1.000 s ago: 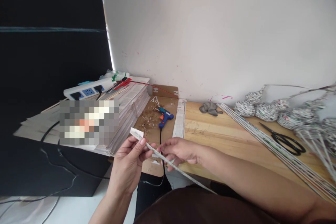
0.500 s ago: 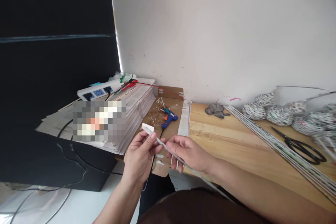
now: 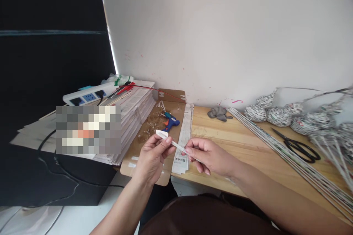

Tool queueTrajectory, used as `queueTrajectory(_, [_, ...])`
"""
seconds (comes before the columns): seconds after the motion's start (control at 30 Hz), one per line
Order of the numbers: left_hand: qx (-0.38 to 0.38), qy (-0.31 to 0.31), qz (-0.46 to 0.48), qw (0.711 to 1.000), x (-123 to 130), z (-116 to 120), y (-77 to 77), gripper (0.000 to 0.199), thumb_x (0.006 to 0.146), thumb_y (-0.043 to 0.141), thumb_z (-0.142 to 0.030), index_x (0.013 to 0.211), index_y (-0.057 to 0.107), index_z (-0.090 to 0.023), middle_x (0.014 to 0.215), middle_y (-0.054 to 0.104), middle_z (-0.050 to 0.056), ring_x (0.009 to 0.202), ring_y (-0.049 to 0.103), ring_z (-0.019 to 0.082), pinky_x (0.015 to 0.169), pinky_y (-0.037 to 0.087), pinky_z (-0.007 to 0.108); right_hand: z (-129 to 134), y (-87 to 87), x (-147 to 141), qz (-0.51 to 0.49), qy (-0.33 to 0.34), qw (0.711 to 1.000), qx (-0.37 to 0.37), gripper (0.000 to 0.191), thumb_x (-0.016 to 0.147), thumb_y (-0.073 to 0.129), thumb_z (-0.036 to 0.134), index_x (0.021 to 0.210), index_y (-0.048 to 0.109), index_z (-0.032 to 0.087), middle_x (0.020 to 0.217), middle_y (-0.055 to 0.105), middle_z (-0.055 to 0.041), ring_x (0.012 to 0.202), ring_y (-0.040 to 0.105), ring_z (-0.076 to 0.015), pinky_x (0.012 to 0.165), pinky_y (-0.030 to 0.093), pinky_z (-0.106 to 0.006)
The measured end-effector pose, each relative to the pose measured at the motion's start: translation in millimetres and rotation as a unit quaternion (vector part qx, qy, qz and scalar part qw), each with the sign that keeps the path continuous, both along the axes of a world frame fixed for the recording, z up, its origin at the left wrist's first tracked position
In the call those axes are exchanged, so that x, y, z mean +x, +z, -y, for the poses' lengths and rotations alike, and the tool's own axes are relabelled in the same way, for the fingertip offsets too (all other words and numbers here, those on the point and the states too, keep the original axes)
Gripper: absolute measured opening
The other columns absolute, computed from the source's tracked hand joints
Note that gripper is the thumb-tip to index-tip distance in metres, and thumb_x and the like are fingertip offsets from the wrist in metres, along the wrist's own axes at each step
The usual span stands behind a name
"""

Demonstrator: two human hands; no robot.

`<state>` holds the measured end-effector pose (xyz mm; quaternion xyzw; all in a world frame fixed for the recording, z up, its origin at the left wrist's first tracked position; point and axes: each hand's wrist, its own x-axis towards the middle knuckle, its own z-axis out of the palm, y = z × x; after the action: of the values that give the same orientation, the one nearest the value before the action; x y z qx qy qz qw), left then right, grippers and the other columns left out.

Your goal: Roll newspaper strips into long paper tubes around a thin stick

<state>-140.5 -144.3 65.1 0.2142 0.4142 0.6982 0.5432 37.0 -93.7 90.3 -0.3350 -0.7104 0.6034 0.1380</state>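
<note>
Between my two hands runs a thin rolled newspaper tube [image 3: 178, 147], with a flat white paper flap at its left end. My left hand [image 3: 154, 154] pinches it close to that flap, thumb on top. Further along, my right hand [image 3: 205, 156] has its fingers closed around the tube, which disappears under the palm. Just beyond my hands a blue hot glue gun [image 3: 171, 122] lies on a brown cardboard sheet [image 3: 129, 159]. Newspaper strips [image 3: 183, 147] lie stacked beside the cardboard.
At left, a newspaper stack [image 3: 140, 112] carries a white power strip [image 3: 89, 95] and a red-handled cutter [image 3: 128, 87]. On the wooden table [image 3: 215, 136] are a grey cloth [image 3: 219, 113], long paper tubes [image 3: 264, 145], black scissors [image 3: 299, 148] and several woven paper gourds [image 3: 281, 115].
The view has turned slightly right. My right hand has shifted right along the tube, away from my left hand, which keeps its pinch near the flap.
</note>
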Motion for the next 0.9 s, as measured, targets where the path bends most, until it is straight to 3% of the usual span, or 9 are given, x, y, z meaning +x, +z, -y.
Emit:
queueTrajectory(0.1, [-0.009,-0.002,0.003,1.0,2.3,-1.5,-2.6,0.019,0.065,0.075,-0.015,0.078,0.062,-0.014,0.075,0.063,-0.002,0.065,0.061,0.006,0.063,0.055,0.017,5.2,-1.0,3.0,0.032,-0.031,0.972,0.229,0.021,0.087,0.051,0.035,0.101,0.054,0.02,0.076,0.057,-0.0008,0.06,0.055,-0.0107,0.054,0.044,-0.023])
queueTrajectory(0.2, [-0.011,-0.005,0.0,1.0,4.4,-3.3,-3.9,0.019,0.065,0.076,-0.017,0.078,0.062,-0.014,0.075,0.063,-0.002,0.064,0.061,0.006,0.063,0.055,0.017,10.3,-5.0,4.9,0.085,-0.034,0.881,0.465,0.023,0.09,0.047,0.029,0.11,0.055,0.02,0.088,0.06,-0.0063,0.079,0.058,-0.0172,0.069,0.046,-0.03])
queueTrajectory(0.27, [-0.011,-0.006,-0.002,1.0,5.8,-4.7,-4.5,0.019,0.065,0.076,-0.017,0.079,0.063,-0.014,0.075,0.063,-0.001,0.064,0.061,0.006,0.064,0.055,0.017,10.4,-7.6,7.0,0.115,-0.014,0.84,0.529,0.026,0.094,0.038,0.027,0.113,0.055,0.019,0.089,0.06,-0.0081,0.08,0.059,-0.0186,0.069,0.046,-0.031])
queueTrajectory(0.33, [-0.013,-0.012,-0.004,1.0,7.2,-6.2,-5.2,0.019,0.065,0.076,-0.017,0.08,0.064,-0.015,0.074,0.063,-0.001,0.064,0.061,0.006,0.065,0.055,0.017,8.4,-8.8,10.0,0.127,-0.003,0.829,0.545,0.029,0.095,0.035,0.026,0.113,0.055,0.018,0.086,0.061,-0.0081,0.077,0.059,-0.0183,0.067,0.046,-0.03])
queueTrajectory(0.4, [-0.018,-0.02,-0.006,1.0,8.2,-7.6,-6.0,0.019,0.065,0.076,-0.017,0.08,0.064,-0.014,0.073,0.063,-0.001,0.065,0.062,0.007,0.065,0.055,0.017,5.8,-7.8,13.1,0.116,-0.003,0.839,0.531,0.028,0.095,0.035,0.025,0.112,0.057,0.017,0.086,0.061,-0.0077,0.078,0.059,-0.0175,0.068,0.046,-0.029])
queueTrajectory(0.5, [-0.025,-0.034,-0.008,0.999,8.7,-9.1,-7.0,0.02,0.064,0.076,-0.018,0.079,0.065,-0.014,0.073,0.063,-0.001,0.065,0.062,0.007,0.065,0.055,0.018,3.8,-2.4,16.9,0.077,-0.007,0.878,0.472,0.026,0.094,0.037,0.024,0.108,0.059,0.019,0.087,0.063,-0.0059,0.079,0.058,-0.0156,0.07,0.044,-0.028])
queueTrajectory(0.63, [-0.033,-0.061,-0.015,0.997,8.1,-9.8,-7.2,0.02,0.063,0.077,-0.019,0.079,0.065,-0.013,0.072,0.063,0.0,0.066,0.063,0.008,0.064,0.055,0.018,3.4,5.6,19.8,0.044,-0.01,0.932,0.36,0.024,0.093,0.041,0.026,0.094,0.064,0.02,0.073,0.062,-0.0007,0.065,0.055,-0.0113,0.062,0.041,-0.024])
queueTrajectory(0.77, [-0.037,-0.082,-0.03,0.996,7.2,-9.6,-5.8,0.021,0.064,0.077,-0.019,0.079,0.064,-0.013,0.07,0.062,0.0,0.065,0.062,0.008,0.062,0.055,0.018,0.7,4.5,22.2,0.042,-0.014,0.985,0.168,0.029,0.091,0.043,0.039,0.088,0.063,0.019,0.062,0.054,0.002,0.048,0.05,-0.0072,0.045,0.036,-0.019])
queueTrajectory(0.9, [-0.028,-0.097,-0.049,0.994,6.3,-8.9,-5.3,0.02,0.064,0.077,-0.021,0.075,0.063,-0.013,0.068,0.063,0.001,0.064,0.063,0.01,0.061,0.054,0.018,-6.0,-2.3,24.7,0.02,-0.012,0.999,-0.027,0.034,0.086,0.048,0.048,0.093,0.061,0.017,0.068,0.051,0.0014,0.044,0.049,-0.0051,0.037,0.037,-0.016])
